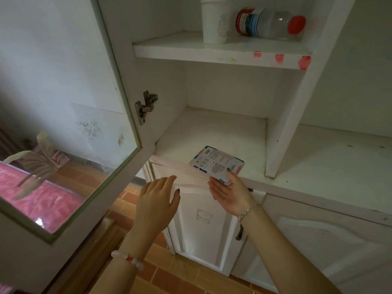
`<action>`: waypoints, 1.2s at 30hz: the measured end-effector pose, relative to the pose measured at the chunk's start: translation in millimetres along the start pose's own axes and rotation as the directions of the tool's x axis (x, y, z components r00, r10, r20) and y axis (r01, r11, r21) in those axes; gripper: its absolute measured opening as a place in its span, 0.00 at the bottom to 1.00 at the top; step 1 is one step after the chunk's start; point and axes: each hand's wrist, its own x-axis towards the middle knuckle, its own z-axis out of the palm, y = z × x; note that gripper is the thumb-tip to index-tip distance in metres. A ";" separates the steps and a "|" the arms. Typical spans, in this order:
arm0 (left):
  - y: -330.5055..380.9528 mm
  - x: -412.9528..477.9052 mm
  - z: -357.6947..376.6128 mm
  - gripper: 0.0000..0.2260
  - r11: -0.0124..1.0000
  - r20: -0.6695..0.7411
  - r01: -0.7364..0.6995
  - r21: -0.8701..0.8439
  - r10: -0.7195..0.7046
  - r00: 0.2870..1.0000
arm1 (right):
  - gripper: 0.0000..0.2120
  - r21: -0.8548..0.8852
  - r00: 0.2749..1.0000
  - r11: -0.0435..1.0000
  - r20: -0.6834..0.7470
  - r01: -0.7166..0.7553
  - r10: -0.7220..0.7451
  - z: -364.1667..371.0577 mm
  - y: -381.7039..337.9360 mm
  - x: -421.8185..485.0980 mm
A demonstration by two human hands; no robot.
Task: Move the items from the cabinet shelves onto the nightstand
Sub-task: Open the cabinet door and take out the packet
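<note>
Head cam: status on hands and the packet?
Right hand pinches the flat packet at the front edge of the lower shelf. Left hand open, holding nothing. Paper cups and a lying bottle on the upper shelf. Glass door open, path clear.

Right hand pinches flat packet, maybe wipes.

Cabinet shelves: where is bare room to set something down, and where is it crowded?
Lower shelf is bare behind the flat packet; upper shelf is free left of the paper cups. Crowded: cups beside the lying bottle.
</note>
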 end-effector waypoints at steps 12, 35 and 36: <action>6.2 -15.8 5.5 0.16 0.953 0.098 0.170 -0.252 -0.150 0.984 | 0.12 -0.015 0.981 0.986 -0.098 0.165 -0.166 -22.3 19.4 -10.3; 1.2 -45.7 -4.9 0.20 -0.448 0.689 0.544 -0.709 -0.281 0.667 | 0.12 -0.437 0.962 0.857 0.154 0.272 -0.227 -55.7 53.4 -75.3; 0.0 -49.8 -7.1 0.20 -0.444 0.678 0.532 -0.721 -0.288 0.677 | 0.12 -0.452 0.962 0.850 0.163 0.270 -0.219 -56.4 56.4 -77.4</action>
